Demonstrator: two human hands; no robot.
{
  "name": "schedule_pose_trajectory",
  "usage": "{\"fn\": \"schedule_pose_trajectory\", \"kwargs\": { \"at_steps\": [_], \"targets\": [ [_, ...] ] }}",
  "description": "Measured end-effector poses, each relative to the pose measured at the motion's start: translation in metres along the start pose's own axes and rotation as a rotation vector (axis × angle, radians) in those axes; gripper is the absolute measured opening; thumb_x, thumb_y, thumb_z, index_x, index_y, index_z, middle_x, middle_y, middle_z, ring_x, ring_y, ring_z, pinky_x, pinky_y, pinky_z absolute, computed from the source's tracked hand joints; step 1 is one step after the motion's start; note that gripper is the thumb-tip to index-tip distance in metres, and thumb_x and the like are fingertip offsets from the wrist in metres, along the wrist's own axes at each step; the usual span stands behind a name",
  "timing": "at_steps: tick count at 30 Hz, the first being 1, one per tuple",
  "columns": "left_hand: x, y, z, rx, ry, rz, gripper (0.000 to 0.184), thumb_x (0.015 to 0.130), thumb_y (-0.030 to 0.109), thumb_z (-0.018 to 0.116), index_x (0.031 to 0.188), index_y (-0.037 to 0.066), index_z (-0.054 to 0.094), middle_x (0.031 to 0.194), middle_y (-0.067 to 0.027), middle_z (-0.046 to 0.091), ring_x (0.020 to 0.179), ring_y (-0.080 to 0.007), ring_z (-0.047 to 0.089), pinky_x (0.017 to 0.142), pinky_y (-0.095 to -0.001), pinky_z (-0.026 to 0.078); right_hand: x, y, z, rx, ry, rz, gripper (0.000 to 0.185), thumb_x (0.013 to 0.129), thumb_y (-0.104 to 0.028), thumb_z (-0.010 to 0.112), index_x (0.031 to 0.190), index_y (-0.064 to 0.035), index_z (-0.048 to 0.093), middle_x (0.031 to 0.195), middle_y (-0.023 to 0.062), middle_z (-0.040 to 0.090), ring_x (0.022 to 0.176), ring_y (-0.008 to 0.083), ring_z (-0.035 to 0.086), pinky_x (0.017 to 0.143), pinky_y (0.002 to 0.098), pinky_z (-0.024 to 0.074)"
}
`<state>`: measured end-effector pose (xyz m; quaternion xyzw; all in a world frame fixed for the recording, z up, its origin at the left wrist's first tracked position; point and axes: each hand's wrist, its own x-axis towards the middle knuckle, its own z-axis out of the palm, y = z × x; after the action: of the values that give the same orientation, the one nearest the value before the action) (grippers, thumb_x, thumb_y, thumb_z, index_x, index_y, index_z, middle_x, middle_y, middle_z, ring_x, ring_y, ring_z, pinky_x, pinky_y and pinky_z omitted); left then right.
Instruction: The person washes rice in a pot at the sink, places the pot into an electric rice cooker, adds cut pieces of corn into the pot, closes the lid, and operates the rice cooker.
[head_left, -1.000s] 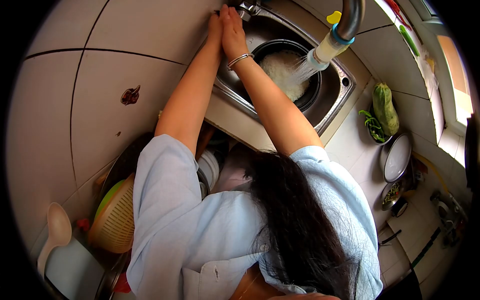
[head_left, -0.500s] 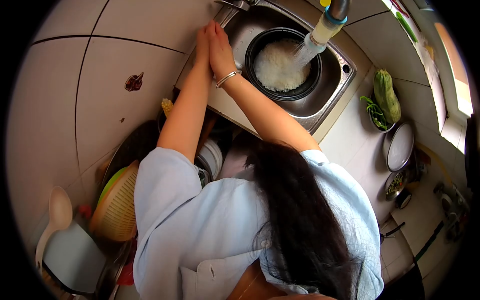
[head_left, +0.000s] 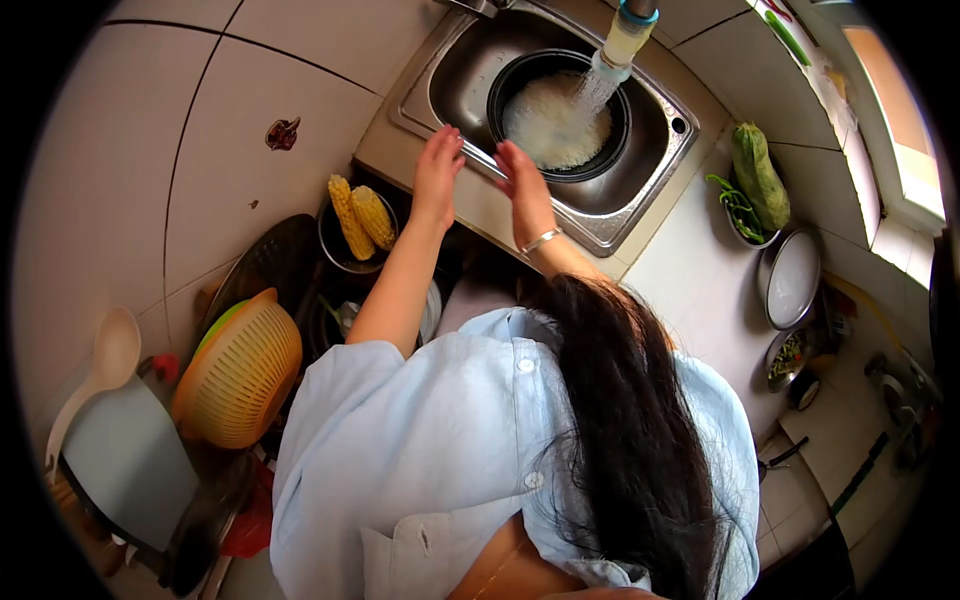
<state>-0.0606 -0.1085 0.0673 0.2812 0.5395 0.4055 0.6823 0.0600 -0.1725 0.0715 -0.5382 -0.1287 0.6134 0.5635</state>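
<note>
My left hand (head_left: 438, 178) hovers at the sink's front rim, fingers stretched out and holding nothing. A short gap separates it from my right hand (head_left: 526, 195), which wears a bracelet on the wrist. That hand is also empty, its fingers extended near the rim in front of the black pot (head_left: 495, 112). The pot stands in the steel sink (head_left: 455, 85). White rice (head_left: 550, 125) lies in it under cloudy water. A stream of water runs from the faucet (head_left: 624, 45) onto the rice.
Corn cobs (head_left: 373, 217) sit in a bowl left of my left forearm. An orange strainer basket (head_left: 240, 370) and a pale spoon (head_left: 115, 350) are lower left. To the right are a green squash (head_left: 758, 175), green peppers (head_left: 740, 212) and a metal bowl (head_left: 793, 280).
My hands were pressed together at the sink's left corner. Now they are apart and nearer my body, with the right hand in front of the pot. Water still runs.
</note>
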Motion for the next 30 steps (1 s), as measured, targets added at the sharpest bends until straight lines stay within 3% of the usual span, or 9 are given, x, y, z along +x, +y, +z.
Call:
{"fn": "schedule_pose_trajectory", "kwargs": {
  "at_steps": [5, 10, 14, 17, 19, 21, 24, 28, 30],
  "targets": [
    [-0.008, -0.018, 0.018, 0.067, -0.037, -0.028, 0.049, 0.095, 0.024, 0.050, 0.135, -0.001, 0.038, 0.136, -0.0148, 0.044, 0.125, -0.0256, 0.043, 0.101, -0.0380, 0.036, -0.013, 0.004, -0.056, 0.152, 0.257, 0.056, 0.053, 0.097, -0.036, 0.040, 0.135, -0.0003, 0.038, 0.136, 0.0118, 0.046, 0.123, 0.0213, 0.046, 0.094, 0.0317, 0.0387],
    [0.014, -0.035, 0.033, 0.140, 0.011, 0.048, 0.051, 0.092, 0.018, 0.053, 0.135, -0.004, 0.036, 0.136, -0.0166, 0.043, 0.125, -0.0237, 0.043, 0.102, -0.0335, 0.034, -0.001, -0.002, -0.091, 0.075, 0.548, -0.108, 0.031, 0.095, -0.026, 0.047, 0.118, -0.0060, 0.048, 0.112, 0.0058, 0.057, 0.101, 0.0147, 0.054, 0.079, 0.0278, 0.0434],
    [0.041, -0.036, 0.044, 0.271, 0.007, 0.074, 0.043, 0.087, 0.009, 0.055, 0.127, -0.004, 0.044, 0.123, -0.0152, 0.053, 0.113, -0.0210, 0.051, 0.096, -0.0286, 0.038, 0.040, -0.014, -0.126, -0.119, 0.663, -0.260, 0.048, 0.085, -0.011, 0.057, 0.127, 0.0040, 0.039, 0.121, 0.0160, 0.051, 0.112, 0.0224, 0.050, 0.097, 0.0322, 0.0383],
    [0.070, -0.046, 0.043, 0.339, -0.084, 0.035, 0.043, 0.080, 0.001, 0.057, 0.122, -0.003, 0.048, 0.110, -0.0140, 0.060, 0.100, -0.0213, 0.057, 0.087, -0.0292, 0.045, 0.069, -0.011, -0.147, -0.143, 0.553, -0.283, 0.046, 0.082, -0.008, 0.058, 0.125, -0.0032, 0.045, 0.112, 0.0056, 0.055, 0.095, 0.0134, 0.052, 0.080, 0.0250, 0.0414],
    [0.074, -0.042, 0.045, 0.393, -0.151, -0.058, 0.052, 0.078, -0.003, 0.057, 0.129, -0.002, 0.044, 0.115, -0.0153, 0.059, 0.105, -0.0212, 0.056, 0.088, -0.0286, 0.045, 0.069, -0.019, -0.143, -0.145, 0.371, -0.120, 0.048, 0.079, -0.001, 0.055, 0.126, -0.0083, 0.043, 0.104, 0.0049, 0.056, 0.095, 0.0181, 0.054, 0.076, 0.0369, 0.0480],
    [0.073, -0.043, 0.048, 0.419, -0.105, 0.076, 0.052, 0.072, -0.006, 0.057, 0.123, 0.001, 0.050, 0.106, -0.0110, 0.061, 0.098, -0.0189, 0.058, 0.083, -0.0276, 0.046, 0.056, -0.029, -0.132, -0.032, 0.348, -0.012, 0.047, 0.079, 0.001, 0.052, 0.122, -0.0135, 0.043, 0.101, 0.0043, 0.056, 0.093, 0.0193, 0.056, 0.068, 0.0433, 0.0513],
    [0.062, -0.031, 0.064, 0.479, -0.152, 0.265, 0.056, 0.070, -0.004, 0.056, 0.126, 0.001, 0.049, 0.109, -0.0096, 0.060, 0.098, -0.0177, 0.057, 0.085, -0.0263, 0.045, 0.076, -0.003, -0.169, 0.028, 0.263, -0.104, 0.047, 0.078, 0.004, 0.049, 0.120, -0.0155, 0.042, 0.103, 0.0044, 0.055, 0.085, 0.0195, 0.057, 0.065, 0.0446, 0.0535],
    [0.049, -0.011, 0.072, 0.518, -0.093, 0.346, 0.056, 0.072, -0.003, 0.055, 0.128, -0.001, 0.045, 0.113, -0.0098, 0.059, 0.103, -0.0173, 0.056, 0.088, -0.0267, 0.043, 0.058, -0.037, -0.141, 0.050, 0.328, 0.029, 0.049, 0.077, 0.004, 0.046, 0.121, -0.0163, 0.041, 0.098, 0.0050, 0.054, 0.082, 0.0214, 0.057, 0.067, 0.0496, 0.0537],
    [0.041, 0.008, 0.067, 0.434, -0.147, 0.334, 0.058, 0.073, -0.004, 0.054, 0.130, -0.001, 0.044, 0.114, -0.0101, 0.059, 0.104, -0.0170, 0.055, 0.088, -0.0268, 0.044, 0.049, -0.057, -0.116, 0.034, 0.273, 0.036, 0.051, 0.076, 0.005, 0.047, 0.123, -0.0116, 0.039, 0.100, 0.0071, 0.055, 0.082, 0.0204, 0.057, 0.061, 0.0427, 0.0547]
  ]
}}
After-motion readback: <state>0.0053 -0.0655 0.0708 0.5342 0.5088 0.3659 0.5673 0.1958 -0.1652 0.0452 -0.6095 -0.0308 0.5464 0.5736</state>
